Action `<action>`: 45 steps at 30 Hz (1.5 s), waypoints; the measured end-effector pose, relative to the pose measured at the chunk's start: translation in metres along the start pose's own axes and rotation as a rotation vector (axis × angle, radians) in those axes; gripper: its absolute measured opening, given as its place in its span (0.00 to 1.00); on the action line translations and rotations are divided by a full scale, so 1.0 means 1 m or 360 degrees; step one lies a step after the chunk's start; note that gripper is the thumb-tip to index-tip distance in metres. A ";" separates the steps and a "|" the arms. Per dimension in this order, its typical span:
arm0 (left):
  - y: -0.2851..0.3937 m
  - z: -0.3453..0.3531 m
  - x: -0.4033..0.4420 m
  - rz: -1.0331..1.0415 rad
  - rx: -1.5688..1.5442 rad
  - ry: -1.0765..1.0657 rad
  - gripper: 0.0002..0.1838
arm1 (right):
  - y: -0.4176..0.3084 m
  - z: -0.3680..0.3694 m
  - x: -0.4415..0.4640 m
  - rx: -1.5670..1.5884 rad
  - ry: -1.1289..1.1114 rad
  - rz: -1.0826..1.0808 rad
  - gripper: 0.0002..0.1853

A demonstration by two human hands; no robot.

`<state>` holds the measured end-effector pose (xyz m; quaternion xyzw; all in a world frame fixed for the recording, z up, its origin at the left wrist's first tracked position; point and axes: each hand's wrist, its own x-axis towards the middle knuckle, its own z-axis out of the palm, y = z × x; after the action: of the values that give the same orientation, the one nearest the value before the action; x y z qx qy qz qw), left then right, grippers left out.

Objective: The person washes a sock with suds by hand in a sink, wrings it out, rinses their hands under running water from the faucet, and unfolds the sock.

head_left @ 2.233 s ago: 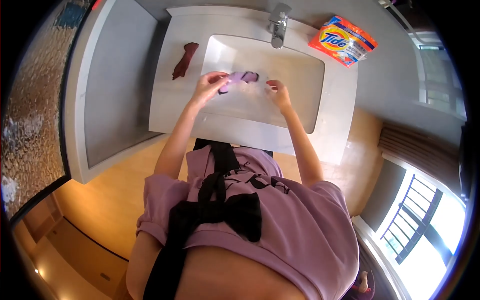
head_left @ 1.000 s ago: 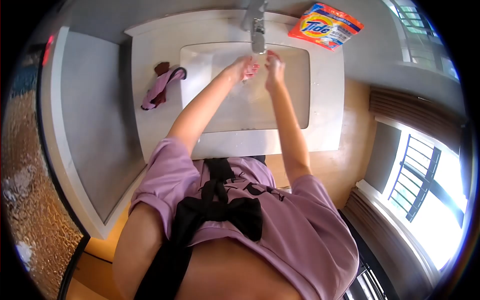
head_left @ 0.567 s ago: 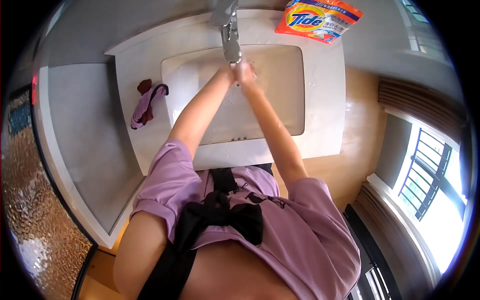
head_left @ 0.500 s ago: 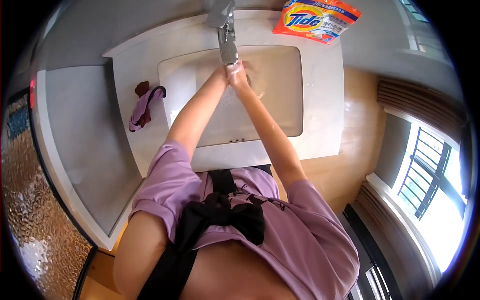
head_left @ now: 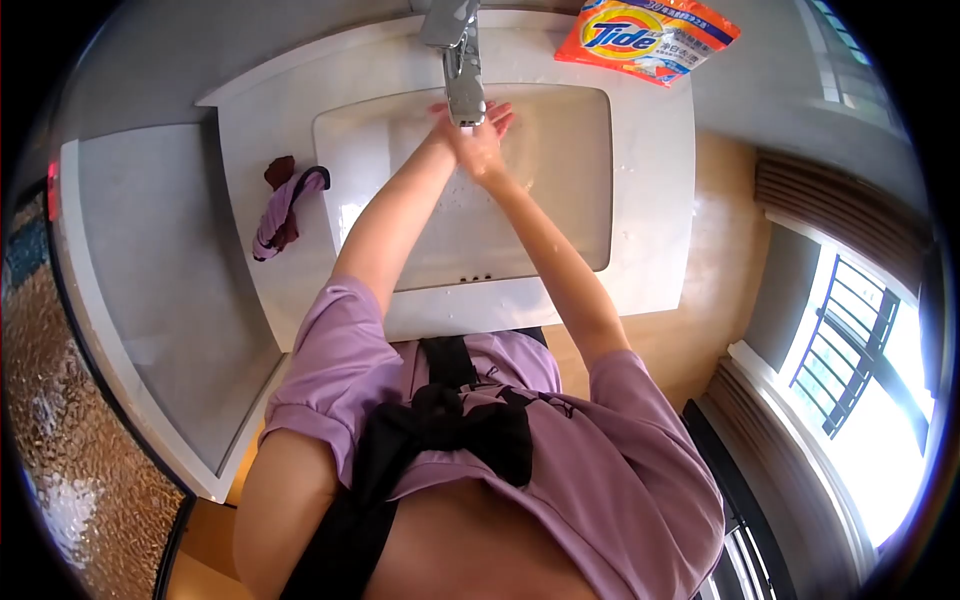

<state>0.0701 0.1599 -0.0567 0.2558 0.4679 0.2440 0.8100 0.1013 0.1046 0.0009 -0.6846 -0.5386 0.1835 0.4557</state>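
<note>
Both hands meet under the chrome faucet (head_left: 464, 85), over the sink basin (head_left: 560, 190). My left hand (head_left: 443, 128) comes in from the left, partly hidden behind the spout. My right hand (head_left: 482, 152) lies against it from the right, wet and whitish near the water. Stretched, parted fingers show to the right of the spout, and a reddish fingertip shows to its left. Which hand each finger belongs to is hard to make out where the hands overlap. I see no object in either hand. Water drops dot the basin.
A twisted purple and dark red cloth (head_left: 288, 210) lies on the counter left of the basin. An orange Tide detergent bag (head_left: 645, 40) rests at the back right of the white counter (head_left: 650, 200). A barred window (head_left: 850, 340) is at the right.
My hands have shifted from close together under the spout to more spread, with fingers now showing on both sides of it. The view has tilted slightly. Cloth and bag stay put.
</note>
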 end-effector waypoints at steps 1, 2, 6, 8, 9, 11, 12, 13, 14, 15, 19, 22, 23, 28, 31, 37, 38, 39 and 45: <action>-0.004 0.004 0.003 0.0030 0.0072 0.0038 0.13 | 0.006 -0.009 0.007 0.0099 -0.0116 0.0292 0.15; -0.009 0.008 0.004 0.0071 0.0130 0.0077 0.13 | 0.010 -0.013 0.012 0.0198 -0.0233 0.0579 0.14; -0.017 0.002 -0.001 0.0165 0.0212 0.0026 0.13 | -0.018 -0.032 0.009 0.0094 -0.0137 -0.0449 0.11; -0.018 -0.003 -0.001 0.0218 0.0330 -0.0074 0.13 | -0.034 -0.042 0.029 -0.0305 -0.0601 -0.0182 0.12; -0.020 -0.004 0.003 0.0276 0.0482 -0.0137 0.13 | -0.036 -0.045 0.031 -0.0693 -0.1060 0.0098 0.12; -0.018 -0.009 0.011 0.0415 0.0819 -0.0276 0.13 | 0.026 -0.020 0.036 -0.0415 -0.1180 0.0142 0.15; -0.015 -0.014 0.013 0.0483 0.0970 -0.0372 0.13 | 0.033 -0.024 0.038 -0.0328 -0.1028 0.0188 0.17; -0.012 -0.019 0.015 0.0546 0.1138 -0.0513 0.13 | 0.037 -0.025 0.036 -0.0242 -0.0873 0.0235 0.19; -0.008 -0.024 0.018 0.0628 0.1346 -0.0698 0.14 | 0.040 -0.021 0.028 -0.0193 -0.0761 0.0005 0.19; -0.004 -0.029 0.020 0.0729 0.1533 -0.0909 0.14 | 0.036 -0.019 0.021 -0.0162 -0.0644 -0.0227 0.20; 0.017 -0.014 -0.010 0.1822 0.2996 -0.0603 0.13 | 0.002 -0.011 0.009 -0.0443 -0.0204 -0.0751 0.18; 0.039 -0.009 -0.018 0.1304 0.2978 -0.0784 0.13 | 0.025 -0.008 0.036 -0.0322 -0.1043 -0.0020 0.15; 0.043 -0.007 -0.022 0.1128 0.2953 -0.0847 0.13 | 0.029 -0.010 0.037 -0.0315 -0.1052 -0.0020 0.15; 0.050 0.007 -0.030 0.1204 0.2486 -0.0842 0.11 | 0.013 -0.011 0.016 -0.0371 -0.0234 -0.0487 0.11; 0.013 -0.006 -0.022 0.1219 0.2194 -0.0478 0.14 | -0.017 -0.016 0.021 -0.0442 -0.0369 -0.0820 0.08; 0.009 -0.008 -0.050 0.0440 -0.0749 -0.0407 0.18 | -0.018 0.017 0.069 -0.0226 -0.1585 0.0174 0.10; -0.015 -0.023 -0.019 0.0219 -0.1154 -0.0329 0.09 | -0.024 0.020 0.078 -0.0292 -0.1907 0.0507 0.10; 0.012 -0.005 -0.054 0.0040 -0.1389 -0.0238 0.07 | -0.009 0.030 0.075 -0.0293 -0.1905 0.0497 0.10; -0.049 -0.057 -0.023 0.0434 -0.2300 -0.1177 0.10 | 0.021 0.050 0.027 0.1632 -0.1668 0.0858 0.14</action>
<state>0.0170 0.1190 -0.0984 -0.2103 -0.1369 0.4813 0.8399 0.0857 0.1506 -0.0357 -0.3197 -0.3465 0.8133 0.3410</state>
